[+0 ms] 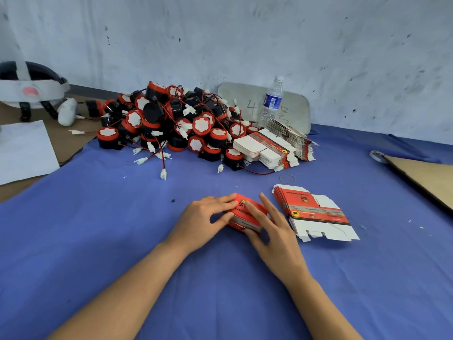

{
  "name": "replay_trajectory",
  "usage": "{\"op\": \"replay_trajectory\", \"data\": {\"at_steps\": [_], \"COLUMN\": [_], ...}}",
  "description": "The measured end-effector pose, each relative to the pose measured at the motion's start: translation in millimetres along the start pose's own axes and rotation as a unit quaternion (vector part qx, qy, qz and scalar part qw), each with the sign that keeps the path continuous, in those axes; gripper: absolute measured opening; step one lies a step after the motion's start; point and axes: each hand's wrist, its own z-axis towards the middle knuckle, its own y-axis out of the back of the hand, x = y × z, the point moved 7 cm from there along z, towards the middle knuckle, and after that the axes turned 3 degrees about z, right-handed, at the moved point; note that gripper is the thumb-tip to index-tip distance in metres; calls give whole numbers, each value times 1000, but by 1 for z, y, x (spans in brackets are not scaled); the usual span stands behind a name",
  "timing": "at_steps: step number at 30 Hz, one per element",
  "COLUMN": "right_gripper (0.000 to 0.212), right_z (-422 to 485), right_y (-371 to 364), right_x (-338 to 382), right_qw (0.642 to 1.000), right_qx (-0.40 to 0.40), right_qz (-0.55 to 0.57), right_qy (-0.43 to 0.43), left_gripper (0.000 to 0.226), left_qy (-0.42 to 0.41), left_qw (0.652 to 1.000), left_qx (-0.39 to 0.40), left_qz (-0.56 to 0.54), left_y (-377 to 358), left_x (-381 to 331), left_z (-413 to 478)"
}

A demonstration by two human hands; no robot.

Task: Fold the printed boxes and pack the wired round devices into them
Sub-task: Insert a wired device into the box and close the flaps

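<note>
Two bare hands work a red printed box [245,213] at the middle of a blue cloth [122,229]: the left hand [208,219] grips the box's left end, fingers curled over the top and thumb against the near side, while the right hand [272,229] lies over it with fingers held fairly straight, pressing down on the upper face. Motion blur makes it hard to say whether the box's flaps are tucked in. Just beside the right hand, a stack of flat unfolded boxes [316,213] lies fanned on the cloth, red print up and white tabs showing along the near edge. A loose rubber band [288,179] lies a little beyond the stack. Farther back, banded bundles of flat boxes [269,149] rest against a heap of wired round devices [171,121], black-bodied with red rims and white faces, their red and black leads and white plugs trailing onto the cloth. A clear water bottle [272,101] stands upright behind the bundles, before a grey board [237,96] leaning on the wall. A sheet of white paper [22,150] lies at far left, a cardboard sheet [429,177] at far right.
</note>
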Motion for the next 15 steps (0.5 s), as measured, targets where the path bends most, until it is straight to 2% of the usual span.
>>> {"op": "replay_trajectory", "data": {"at_steps": [2,5,8,11,15], "right_gripper": [59,57,53,53,55], "right_z": [-1,-2,-2,0,-2], "right_y": [1,3,5,4,-3], "right_x": [3,12,17,16,7], "right_qw": [1000,999,996,995,999], "right_qx": [0,-12,-34,-46,-32], "right_qz": [-4,-40,-60,-71,-27], "right_qy": [-4,31,48,49,-12], "left_gripper": [41,54,51,49,47], "left_qy": [-13,-36,-33,-38,-46], "left_qw": [1000,998,992,990,988], "left_qx": [-15,47,114,117,113], "left_qz": [14,35,39,64,95], "left_y": [5,-3,-22,-28,-29], "left_x": [-5,-12,-13,-15,-12], "left_z": [-1,-3,-6,-3,-2]}}
